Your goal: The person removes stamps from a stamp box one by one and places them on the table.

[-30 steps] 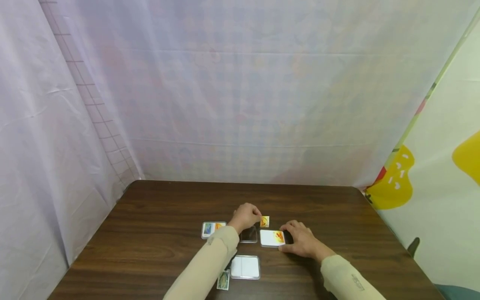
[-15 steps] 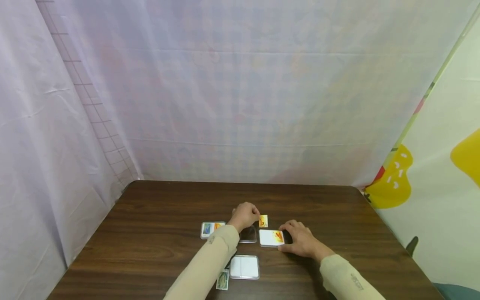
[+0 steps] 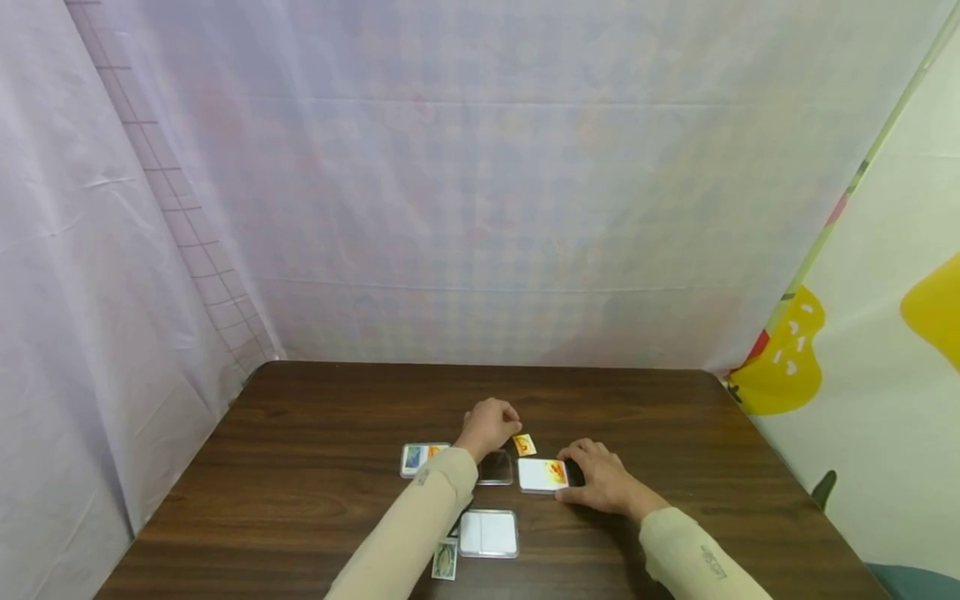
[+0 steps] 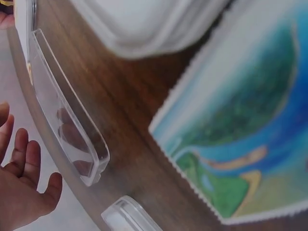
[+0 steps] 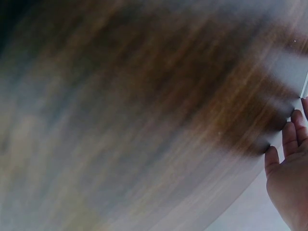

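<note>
In the head view, my left hand (image 3: 489,427) pinches the near corner of a small yellow-orange stamp (image 3: 525,444), which lies askew. The contact itself is too small to see clearly; in the left wrist view, the other fingers are loosely bent. My right hand (image 3: 600,477) grips the right end of a flat plastic case (image 3: 535,476), thumb at the near edge and fingers at the far edge. That case holds a white insert with an orange picture at its right. Between the hands lies a clear plastic lid (image 3: 495,469), also in the left wrist view.
A case (image 3: 425,458) with blue and orange pictures lies left, partly behind my sleeve. Nearer me are a case (image 3: 489,533) with a white insert and a green-toned stamp (image 3: 444,560) with serrated edges. All rest on a dark wooden table (image 3: 337,400) backed by a white curtain.
The yellow-orange stamp has turned from straight to askew, and my left hand has shifted slightly upward. My right hand and the case it grips hold their place.
</note>
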A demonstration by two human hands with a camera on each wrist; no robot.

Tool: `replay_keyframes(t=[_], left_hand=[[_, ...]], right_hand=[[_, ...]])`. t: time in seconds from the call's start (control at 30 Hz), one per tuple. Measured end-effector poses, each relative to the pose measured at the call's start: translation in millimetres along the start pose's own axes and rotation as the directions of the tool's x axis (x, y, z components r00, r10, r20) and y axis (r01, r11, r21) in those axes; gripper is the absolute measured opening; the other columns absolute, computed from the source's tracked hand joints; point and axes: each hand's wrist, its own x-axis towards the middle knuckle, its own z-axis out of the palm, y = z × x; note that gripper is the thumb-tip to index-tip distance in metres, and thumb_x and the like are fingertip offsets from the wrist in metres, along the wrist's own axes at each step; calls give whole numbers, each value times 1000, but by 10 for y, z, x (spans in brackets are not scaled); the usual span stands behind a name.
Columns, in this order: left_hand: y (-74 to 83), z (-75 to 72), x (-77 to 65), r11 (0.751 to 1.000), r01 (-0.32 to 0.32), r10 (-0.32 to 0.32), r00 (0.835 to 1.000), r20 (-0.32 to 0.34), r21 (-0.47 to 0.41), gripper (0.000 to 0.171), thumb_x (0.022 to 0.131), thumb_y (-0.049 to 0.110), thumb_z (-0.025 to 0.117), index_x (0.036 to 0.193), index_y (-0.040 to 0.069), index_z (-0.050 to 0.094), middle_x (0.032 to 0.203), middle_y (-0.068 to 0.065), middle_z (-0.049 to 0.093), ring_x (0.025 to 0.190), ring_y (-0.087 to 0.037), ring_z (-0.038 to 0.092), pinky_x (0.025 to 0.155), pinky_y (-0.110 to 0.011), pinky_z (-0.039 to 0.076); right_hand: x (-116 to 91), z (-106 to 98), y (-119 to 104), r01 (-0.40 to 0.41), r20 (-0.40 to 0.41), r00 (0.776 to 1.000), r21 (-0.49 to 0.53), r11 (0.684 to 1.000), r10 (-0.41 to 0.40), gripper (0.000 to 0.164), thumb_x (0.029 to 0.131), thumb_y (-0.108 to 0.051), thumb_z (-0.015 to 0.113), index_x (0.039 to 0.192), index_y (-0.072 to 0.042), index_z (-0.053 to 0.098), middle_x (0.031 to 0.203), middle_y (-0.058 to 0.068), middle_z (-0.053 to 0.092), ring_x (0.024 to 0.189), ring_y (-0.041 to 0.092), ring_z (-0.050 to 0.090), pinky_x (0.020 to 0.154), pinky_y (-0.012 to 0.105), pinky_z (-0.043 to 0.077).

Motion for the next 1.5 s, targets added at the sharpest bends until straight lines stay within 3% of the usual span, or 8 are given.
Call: replay_keyframes(t=[0.37,0.7,1.17,1.5], left_hand=[[11,-42,-16,1000,-11,11,1000,8,-4,9,89,24,74,91,15,75,94,1,70,98,-24,63,93,-52,41],[67,8,-39,999,-24,25,999,36,-35,11,89,26,75,92,15,75,91,5,70,96,-20,63,99,-53,38],[198,54,-148,998,-68,69,994,88,-11,14,87,26,75,94,13,75,92,3,70,94,-20,63,92,-48,42],[265,141,-178,998,-66,67,991,120,-9,10,85,24,77,88,15,76,92,2,71,99,-22,63,100,-61,36]], right_hand=[[-11,3,15,0,2,1000,1,1000,0,57,76,-44,82,120,-13,62,123,12,53,117,37,47,95,62,37],[-11,-8,25,4,8,1000,-2,1000,-4,57,76,-44,82,120,-13,62,124,12,53,118,37,47,94,62,37],[-6,-3,22,7,0,1000,0,1000,-7,57,76,-44,82,119,-13,62,123,11,54,118,36,47,95,62,37],[-1,-2,20,13,3,1000,5,1000,-13,56,77,-43,82,119,-13,62,124,11,54,119,37,47,94,63,37]])
